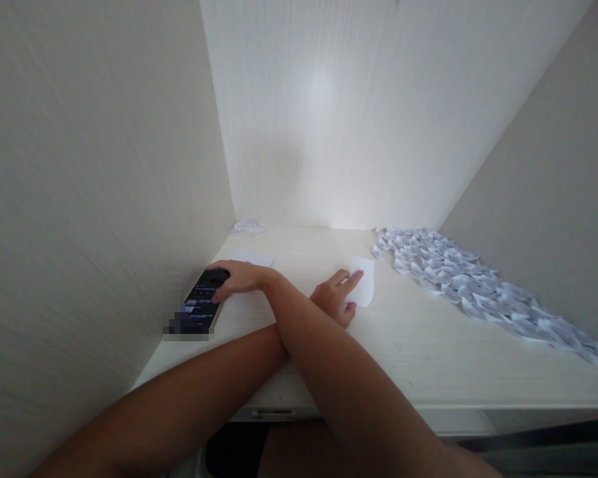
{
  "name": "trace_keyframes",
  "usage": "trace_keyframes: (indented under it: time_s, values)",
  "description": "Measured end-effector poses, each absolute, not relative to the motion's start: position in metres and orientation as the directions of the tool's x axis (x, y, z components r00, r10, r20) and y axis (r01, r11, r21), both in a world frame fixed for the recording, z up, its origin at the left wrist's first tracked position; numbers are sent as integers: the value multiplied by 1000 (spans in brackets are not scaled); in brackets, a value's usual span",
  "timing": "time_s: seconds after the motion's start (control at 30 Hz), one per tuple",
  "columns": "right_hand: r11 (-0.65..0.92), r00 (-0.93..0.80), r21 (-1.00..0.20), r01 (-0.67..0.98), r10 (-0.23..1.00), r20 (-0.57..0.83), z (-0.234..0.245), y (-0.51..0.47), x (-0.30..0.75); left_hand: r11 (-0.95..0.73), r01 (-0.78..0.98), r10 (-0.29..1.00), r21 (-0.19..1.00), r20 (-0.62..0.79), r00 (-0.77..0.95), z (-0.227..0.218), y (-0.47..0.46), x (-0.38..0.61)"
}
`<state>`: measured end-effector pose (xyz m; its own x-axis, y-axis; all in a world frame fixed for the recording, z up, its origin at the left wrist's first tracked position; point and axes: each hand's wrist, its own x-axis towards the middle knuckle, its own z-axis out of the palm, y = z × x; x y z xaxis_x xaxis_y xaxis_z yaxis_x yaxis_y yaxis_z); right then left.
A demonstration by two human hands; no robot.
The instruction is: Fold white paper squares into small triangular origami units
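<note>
My arms are crossed over a pale wooden desk. My right hand reaches across to the left and lies on the top end of a black phone with a lit screen, fingers stretched over it. My left hand sits to the right under that arm. Its index finger presses on a small white paper slip and the other fingers are curled; the thumb is hidden.
A long heap of several folded white paper pieces runs along the desk's right side. A flat white sheet and a crumpled bit lie at the back left. Pale walls close in the left, back and right.
</note>
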<state>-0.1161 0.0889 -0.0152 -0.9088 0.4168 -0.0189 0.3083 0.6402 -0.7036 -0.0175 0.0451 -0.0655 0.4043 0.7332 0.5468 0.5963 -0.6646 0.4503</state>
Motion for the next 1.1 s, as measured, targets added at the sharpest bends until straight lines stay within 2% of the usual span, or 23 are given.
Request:
trace_keyframes:
  time_s: [0.23,0.43,0.63,0.7,0.87,1.1]
  values:
    - [685,-886,-641,347,463,16,-22,89,-118,-693,562,700,451,608,375,-68,46,-19]
    - [506,-786,-783,363,617,34,-25,92,-124,-692,563,699,452,613,368,-69,47,-19]
    - [587,-649,-660,469,736,193,-13,96,-117,-669,593,714,448,607,348,-68,44,-18]
    - [577,-620,-639,508,760,194,-10,95,-114,-679,587,706,440,612,356,-67,44,-18]
    - [582,-687,-571,580,725,41,-10,85,-109,-689,588,691,424,628,358,-66,44,-19]
    - [690,-772,-476,546,635,35,-16,80,-111,-687,582,700,435,609,372,-62,42,-20]
